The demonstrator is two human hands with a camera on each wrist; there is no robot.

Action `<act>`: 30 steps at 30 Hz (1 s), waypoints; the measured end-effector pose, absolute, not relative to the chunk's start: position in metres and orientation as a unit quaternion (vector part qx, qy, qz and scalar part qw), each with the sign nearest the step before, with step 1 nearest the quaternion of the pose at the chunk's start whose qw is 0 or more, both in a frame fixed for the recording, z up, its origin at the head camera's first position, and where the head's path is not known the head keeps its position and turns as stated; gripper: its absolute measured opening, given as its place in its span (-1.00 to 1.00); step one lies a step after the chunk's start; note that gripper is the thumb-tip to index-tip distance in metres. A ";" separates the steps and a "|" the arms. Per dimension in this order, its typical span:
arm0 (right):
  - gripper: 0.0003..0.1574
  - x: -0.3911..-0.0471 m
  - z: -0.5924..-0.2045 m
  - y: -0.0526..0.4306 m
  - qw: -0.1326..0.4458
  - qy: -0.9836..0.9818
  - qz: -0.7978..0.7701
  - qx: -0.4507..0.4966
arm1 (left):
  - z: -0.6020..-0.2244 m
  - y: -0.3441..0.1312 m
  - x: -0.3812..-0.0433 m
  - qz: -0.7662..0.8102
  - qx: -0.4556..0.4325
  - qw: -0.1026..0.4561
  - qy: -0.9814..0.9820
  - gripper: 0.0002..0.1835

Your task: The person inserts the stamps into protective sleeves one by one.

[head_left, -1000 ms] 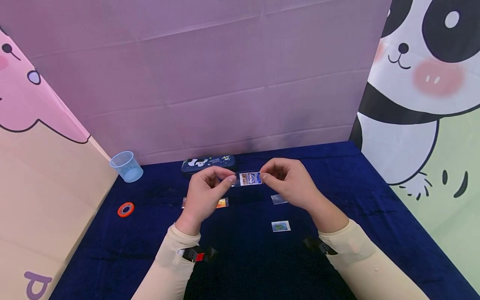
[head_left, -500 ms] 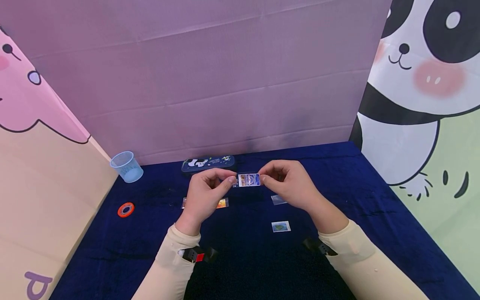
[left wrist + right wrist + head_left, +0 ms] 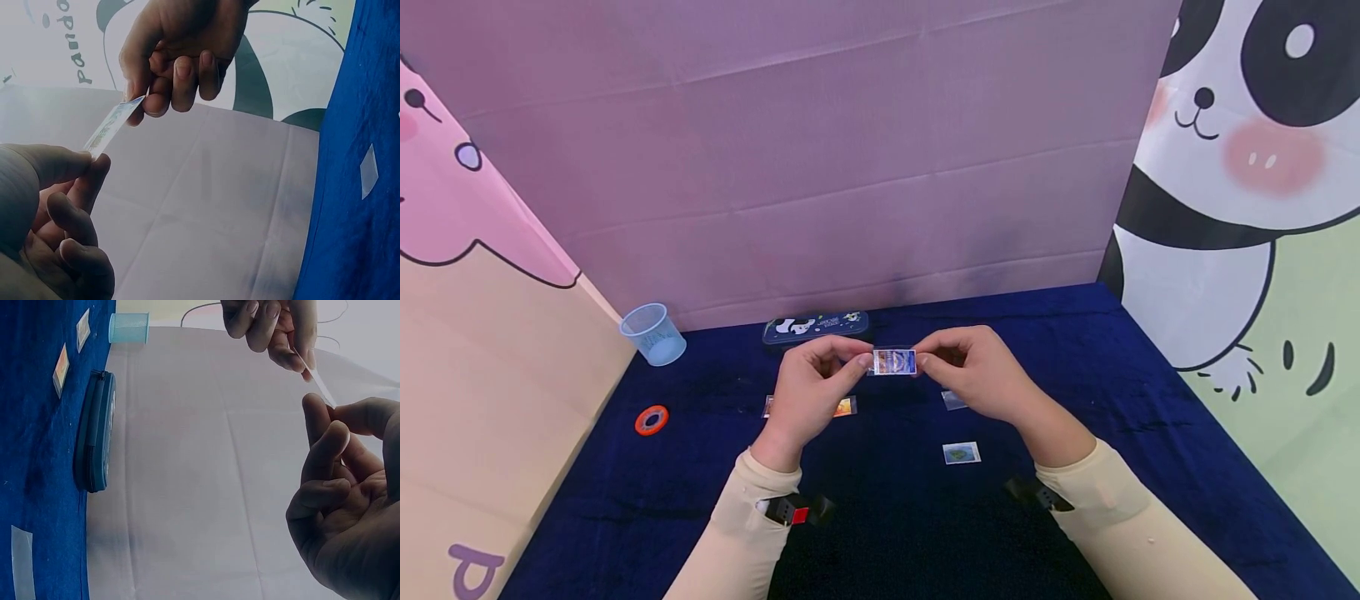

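Between my two hands, raised over the table, is a small blue-and-purple stamp [image 3: 895, 362] with a white border, in a clear sleeve [image 3: 872, 372]. My left hand [image 3: 811, 382] pinches the sleeve's left end between thumb and forefinger. At the right end, the thumb and forefinger of my right hand [image 3: 981, 373] pinch the stamp's edge. Both wrist views show the stamp [image 3: 114, 128] tilted, nearly edge-on in the right one. A loose stamp [image 3: 962, 452] with a green-and-blue picture lies below the right hand. Two sleeved stamps, one orange stamp [image 3: 845, 407] among them, lie partly hidden behind my left hand.
Another clear sleeve [image 3: 953, 401] lies on the dark blue cloth [image 3: 895, 517], partly under the right hand in the head view. A navy pencil case [image 3: 816, 327] is at the back. To the left stand a light blue cup [image 3: 655, 335] and an orange tape roll [image 3: 651, 419].
My right hand has moved slightly left and down, and the stamp has slid left along the sleeve, closer to my left fingers. The left hand has hardly moved.
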State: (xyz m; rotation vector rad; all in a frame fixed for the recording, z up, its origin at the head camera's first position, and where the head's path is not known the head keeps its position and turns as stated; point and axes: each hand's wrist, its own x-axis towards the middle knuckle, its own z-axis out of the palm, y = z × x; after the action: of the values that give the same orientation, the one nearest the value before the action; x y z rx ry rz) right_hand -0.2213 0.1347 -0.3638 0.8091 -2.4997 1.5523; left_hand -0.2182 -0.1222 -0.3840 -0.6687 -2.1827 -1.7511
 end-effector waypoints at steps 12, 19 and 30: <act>-0.89 -0.221 -0.365 0.135 0.055 -0.819 0.508 0.261 | -0.383 -0.121 -0.217 -0.605 -0.238 0.121 -0.750 -0.88; -0.91 -0.222 -0.365 0.135 0.061 -0.819 0.508 0.261 | -0.385 -0.120 -0.218 -0.598 -0.237 0.116 -0.757 -0.89; -0.88 -0.223 -0.367 0.136 0.055 -0.822 0.502 0.264 | -0.383 -0.120 -0.217 -0.599 -0.233 0.113 -0.758 -0.89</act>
State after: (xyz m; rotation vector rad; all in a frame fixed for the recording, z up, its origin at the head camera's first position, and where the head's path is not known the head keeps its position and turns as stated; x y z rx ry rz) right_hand -0.2228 0.1357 -0.3666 0.8023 -2.4956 1.5246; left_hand -0.2166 -0.1196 -0.3833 -0.6834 -2.2243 -1.7560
